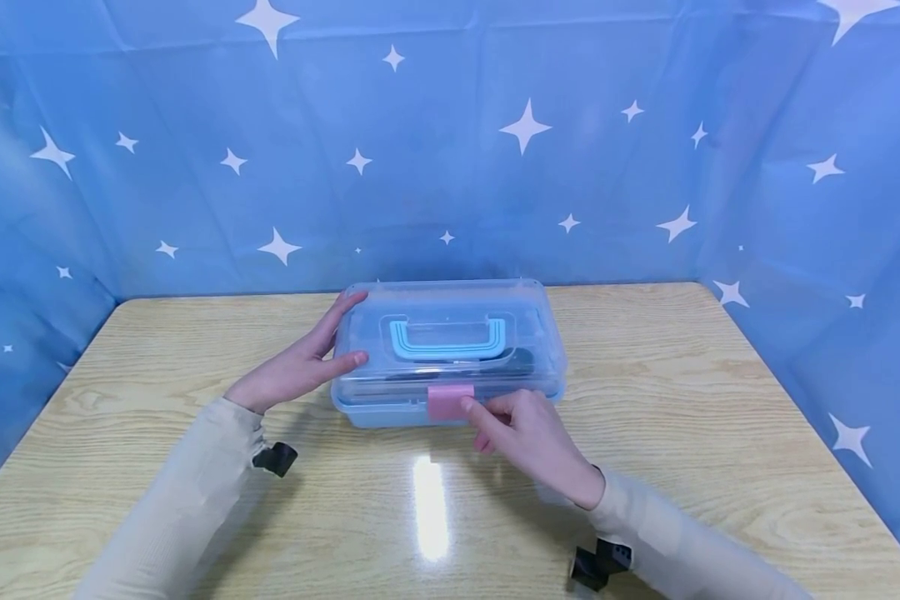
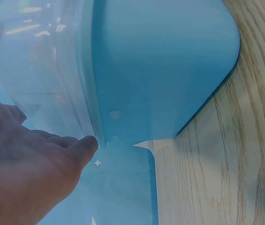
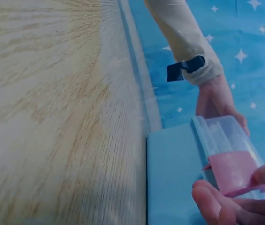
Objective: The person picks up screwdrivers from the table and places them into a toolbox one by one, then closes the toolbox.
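Wooden desk [image 1: 645, 375] carries a clear-lidded blue box [image 1: 450, 354] at centre; left hand [image 1: 300, 367] rests flat on its side, fingers straight, right hand [image 1: 521, 433] pinches the pink latch [image 1: 450, 400]; risk: an uneven pull could slide the box.

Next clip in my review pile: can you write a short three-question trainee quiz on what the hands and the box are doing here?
1. True or false: the clear lid of the storage box is standing open.
2. Which hand touches the pink latch? A) left hand B) right hand C) neither
3. Fill in: the light blue carry handle lies folded flat on top of the ____.

Key
1. False. The lid sits down on the blue base.
2. B. The right hand has its fingers on the latch at the front edge, while the left hand rests against the box's left end with straight fingers.
3. Lid.
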### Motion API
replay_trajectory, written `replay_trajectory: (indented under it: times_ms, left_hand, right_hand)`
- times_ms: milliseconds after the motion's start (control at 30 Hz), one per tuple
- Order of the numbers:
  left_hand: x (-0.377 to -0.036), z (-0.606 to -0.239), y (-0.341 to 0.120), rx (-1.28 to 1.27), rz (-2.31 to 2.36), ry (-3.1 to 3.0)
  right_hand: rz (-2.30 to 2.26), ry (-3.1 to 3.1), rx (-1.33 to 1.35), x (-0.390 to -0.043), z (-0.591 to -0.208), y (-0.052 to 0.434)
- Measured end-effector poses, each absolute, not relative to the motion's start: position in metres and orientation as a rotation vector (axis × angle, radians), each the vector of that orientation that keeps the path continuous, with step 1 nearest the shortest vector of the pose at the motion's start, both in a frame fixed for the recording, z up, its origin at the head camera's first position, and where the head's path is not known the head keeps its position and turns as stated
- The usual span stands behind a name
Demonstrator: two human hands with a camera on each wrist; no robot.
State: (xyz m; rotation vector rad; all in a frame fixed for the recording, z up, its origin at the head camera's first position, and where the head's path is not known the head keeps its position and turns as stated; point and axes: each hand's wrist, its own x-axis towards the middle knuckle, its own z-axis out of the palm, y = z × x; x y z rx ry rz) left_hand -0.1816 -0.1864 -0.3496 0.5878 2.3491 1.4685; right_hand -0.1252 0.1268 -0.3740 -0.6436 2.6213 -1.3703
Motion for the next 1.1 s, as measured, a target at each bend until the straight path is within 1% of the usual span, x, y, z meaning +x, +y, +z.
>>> replay_trajectory:
  times_ms: [833,1100]
  left_hand:
    - [-0.184,-0.35,-0.187,0.602,1.473,2.343]
    - [-0.184,-0.35,-0.188,0.598,1.459,2.347]
  right_hand:
    - [-1.314,2.609,-0.541,-0.127,-0.389,0.125]
    - [-1.369,2.606,-0.572,-0.125,-0.387,0.122]
